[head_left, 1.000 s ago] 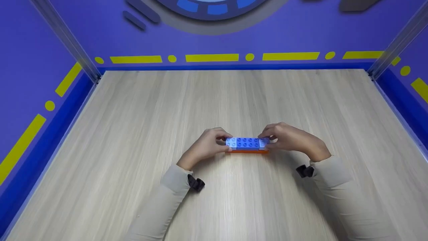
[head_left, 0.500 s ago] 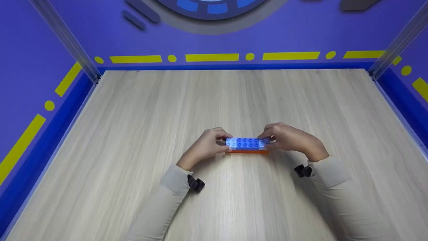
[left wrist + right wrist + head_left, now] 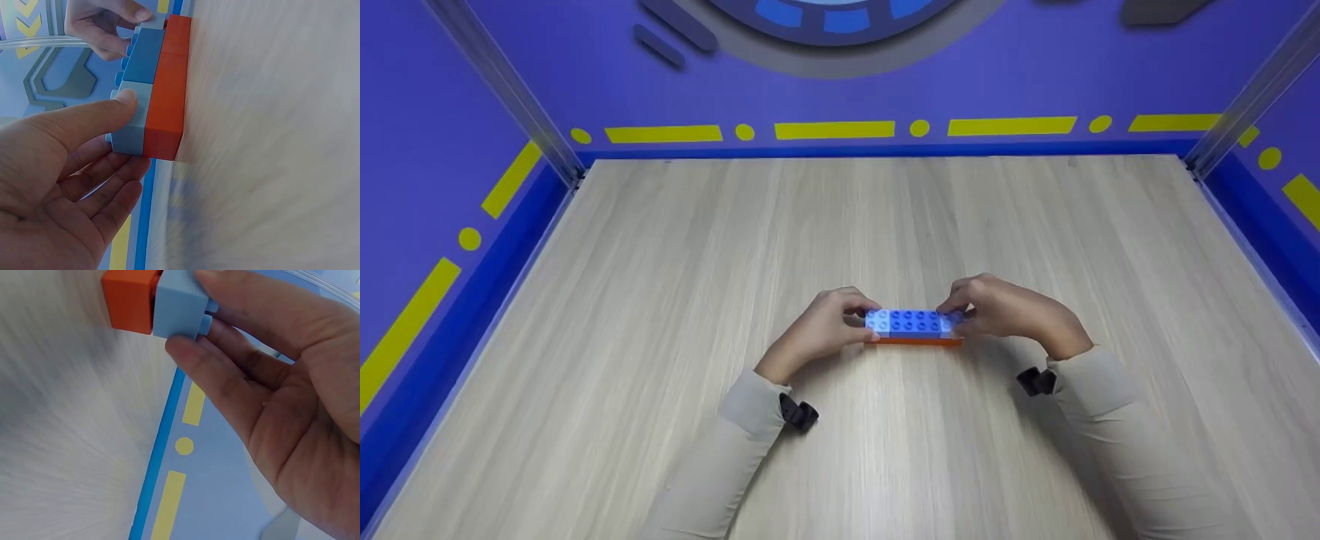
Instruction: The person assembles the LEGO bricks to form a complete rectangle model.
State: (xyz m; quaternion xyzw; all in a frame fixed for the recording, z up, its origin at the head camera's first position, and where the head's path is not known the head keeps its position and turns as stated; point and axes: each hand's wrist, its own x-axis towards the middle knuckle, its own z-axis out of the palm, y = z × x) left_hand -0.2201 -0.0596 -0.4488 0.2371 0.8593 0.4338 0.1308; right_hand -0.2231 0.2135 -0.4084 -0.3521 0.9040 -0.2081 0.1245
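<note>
In the head view, a row of toy building bricks lies along an orange layer (image 3: 919,341) on the table. A darker blue brick (image 3: 915,322) sits in the middle, between a light blue brick (image 3: 132,129) at the left end and another light blue brick (image 3: 180,304) at the right end. My left hand (image 3: 825,322) pinches the left light blue brick between thumb and fingers. The right one is pinched by my right hand (image 3: 1012,311); a thin gap shows between it and the orange below in the right wrist view. A faint seam crosses the orange layer.
A wood-grain table (image 3: 720,225) extends around the bricks. Purple-blue panels (image 3: 840,97) with yellow marks wall it at the back and both sides, joined by metal corner posts (image 3: 510,82). Black wrist devices (image 3: 799,412) sit at both sleeve cuffs.
My right wrist has shifted slightly left while its fingers stay on the right light blue brick. The left hand and the bricks keep nearly the same place.
</note>
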